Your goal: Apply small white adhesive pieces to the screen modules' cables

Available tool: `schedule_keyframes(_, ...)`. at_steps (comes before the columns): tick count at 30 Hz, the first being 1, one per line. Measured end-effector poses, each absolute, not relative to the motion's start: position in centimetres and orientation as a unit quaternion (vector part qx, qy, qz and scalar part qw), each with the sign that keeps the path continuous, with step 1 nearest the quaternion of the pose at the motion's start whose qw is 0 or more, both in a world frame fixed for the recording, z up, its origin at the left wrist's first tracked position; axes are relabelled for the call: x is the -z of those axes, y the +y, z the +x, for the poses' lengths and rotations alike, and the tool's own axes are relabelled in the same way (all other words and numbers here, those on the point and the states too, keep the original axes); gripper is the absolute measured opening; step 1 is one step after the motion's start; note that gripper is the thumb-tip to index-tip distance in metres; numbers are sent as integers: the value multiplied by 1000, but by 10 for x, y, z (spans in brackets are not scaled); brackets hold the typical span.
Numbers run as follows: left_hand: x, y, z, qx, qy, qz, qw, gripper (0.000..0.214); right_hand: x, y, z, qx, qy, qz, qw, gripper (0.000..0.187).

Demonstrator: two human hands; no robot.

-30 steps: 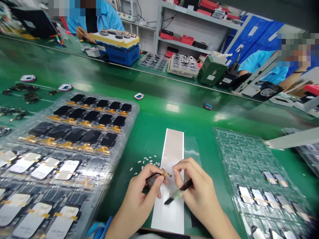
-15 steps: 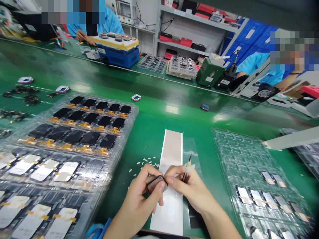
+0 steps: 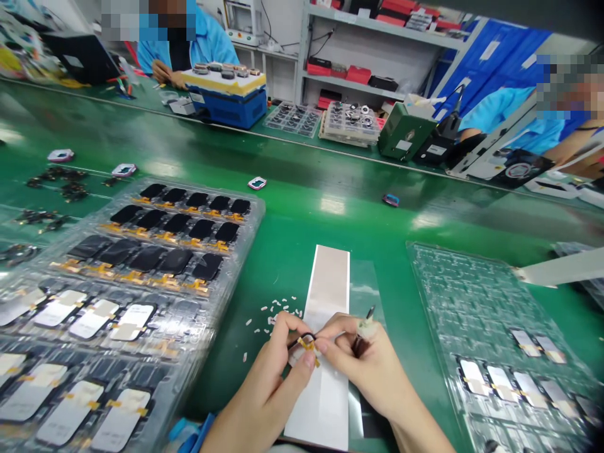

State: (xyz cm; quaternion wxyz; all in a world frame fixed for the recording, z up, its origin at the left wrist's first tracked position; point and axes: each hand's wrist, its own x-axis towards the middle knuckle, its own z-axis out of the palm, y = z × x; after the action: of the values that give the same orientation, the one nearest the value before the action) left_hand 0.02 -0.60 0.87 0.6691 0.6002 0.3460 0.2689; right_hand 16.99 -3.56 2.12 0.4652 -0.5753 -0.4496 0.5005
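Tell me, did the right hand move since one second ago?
Yes. Judged against the long pale strip, the right hand has shifted left, and its fingertips are now close beside the left hand.

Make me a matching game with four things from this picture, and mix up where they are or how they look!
Things:
1. long strip
2. tiny white bits
3. blue box
4. part with gold tabs

Places and looks:
A. under a yellow slab
B. held in the left grip
C. lying flat, beige at its far end
D. scattered on the green table

Right pairs: 1-C, 2-D, 3-A, 4-B
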Motion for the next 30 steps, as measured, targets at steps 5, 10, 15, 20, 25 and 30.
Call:
schedule_keyframes(5,-7,-4,1,-249,332,613,672,24,-22,-37,171,-483,-467,-576,465,19)
schedule_keyframes(10,-4,-2,3,-250,324,612,677,18,-22,-36,172,-480,-472,-578,461,19)
schedule_keyframes(15,1,-1,5,-257,335,593,685,19,-21,-34,171,-511,-454,-572,454,26)
schedule_keyframes(20,3,0,6,-253,339,593,685,16,-19,-34,172,-542,-431,-573,438,34)
schedule_keyframes(25,-6,0,1,-224,357,715,557,13,-21,-33,187,-393,-467,-606,510,40)
schedule_keyframes(30,-11,6,2,-181,316,851,378,12,-11,-31,193,-281,-453,-644,548,38)
